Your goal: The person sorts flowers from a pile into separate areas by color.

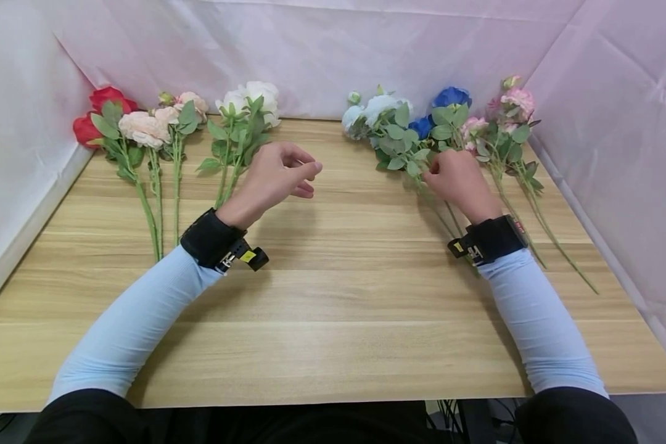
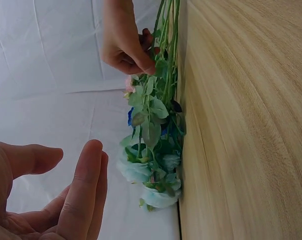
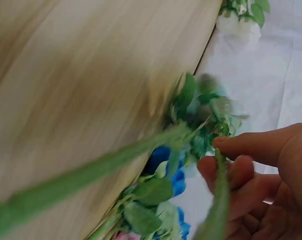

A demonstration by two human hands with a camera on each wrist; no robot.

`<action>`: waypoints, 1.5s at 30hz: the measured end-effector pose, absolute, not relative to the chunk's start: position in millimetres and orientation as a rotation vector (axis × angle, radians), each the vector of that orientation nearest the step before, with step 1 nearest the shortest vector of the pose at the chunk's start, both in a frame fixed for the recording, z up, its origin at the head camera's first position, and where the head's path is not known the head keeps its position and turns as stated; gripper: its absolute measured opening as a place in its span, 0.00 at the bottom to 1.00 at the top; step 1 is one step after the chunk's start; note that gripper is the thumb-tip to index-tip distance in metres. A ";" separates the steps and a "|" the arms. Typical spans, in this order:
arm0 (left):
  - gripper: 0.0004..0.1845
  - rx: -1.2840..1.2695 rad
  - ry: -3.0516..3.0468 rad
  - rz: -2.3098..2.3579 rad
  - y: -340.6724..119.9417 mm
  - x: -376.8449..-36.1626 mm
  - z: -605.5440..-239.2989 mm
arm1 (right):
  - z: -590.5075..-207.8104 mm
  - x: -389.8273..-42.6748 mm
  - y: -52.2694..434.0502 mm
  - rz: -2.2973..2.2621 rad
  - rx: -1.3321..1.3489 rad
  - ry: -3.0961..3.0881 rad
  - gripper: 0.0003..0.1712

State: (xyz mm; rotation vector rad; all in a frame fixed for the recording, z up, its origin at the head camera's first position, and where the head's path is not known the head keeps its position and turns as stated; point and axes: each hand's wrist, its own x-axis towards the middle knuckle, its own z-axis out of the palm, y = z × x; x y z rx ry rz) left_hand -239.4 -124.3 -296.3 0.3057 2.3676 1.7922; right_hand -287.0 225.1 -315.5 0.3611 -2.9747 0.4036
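Observation:
My right hand (image 1: pixel 435 172) reaches into the right-hand bunch of artificial flowers, where pale blue blooms (image 1: pixel 374 111), blue blooms (image 1: pixel 449 98) and pink blooms (image 1: pixel 513 98) lie on the wooden table (image 1: pixel 355 296). In the right wrist view its thumb and fingers (image 3: pixel 251 145) pinch a green stem (image 3: pixel 218 200). The left wrist view shows the same hand (image 2: pixel 126 47) gripping the stems (image 2: pixel 166 50). My left hand (image 1: pixel 305 176) hovers over the table's middle, fingers (image 2: pixel 86 190) loosely bent, holding nothing, just right of the white roses (image 1: pixel 250 98).
At the back left lie a red rose (image 1: pixel 102 102) and peach roses (image 1: pixel 144 128), stems pointing toward me. Pale cloth walls (image 1: pixel 333 49) close off the back and both sides. The table's front edge runs just before my body.

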 end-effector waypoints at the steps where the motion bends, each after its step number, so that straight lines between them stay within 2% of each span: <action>1: 0.15 0.304 2.369 1.790 -124.3 -239.4 -296.2 | -314.8 -285.7 221.9 0.402 0.375 -2.965 0.26; 6: 0.15 0.306 2.378 1.775 -124.5 -238.8 -294.9 | -319.8 -282.1 202.4 0.402 0.418 -2.905 0.24; 13: 0.14 0.303 2.385 1.770 -123.8 -239.3 -294.7 | -327.2 -281.4 195.7 0.419 0.365 -2.951 0.11; 30: 0.14 0.314 2.426 1.716 -123.9 -240.4 -295.5 | -316.5 -277.3 195.2 0.377 0.370 -3.082 0.14; 35: 0.14 0.308 2.430 1.706 -123.9 -241.3 -296.0 | -321.6 -279.1 193.0 0.398 0.401 -3.111 0.22; 42: 0.14 0.302 2.453 1.677 -123.4 -241.0 -295.1 | -324.1 -278.6 194.9 0.409 0.380 -3.157 0.14; 45: 0.14 0.297 2.461 1.667 -124.0 -241.0 -295.1 | -325.2 -278.9 194.8 0.419 0.390 -3.172 0.15</action>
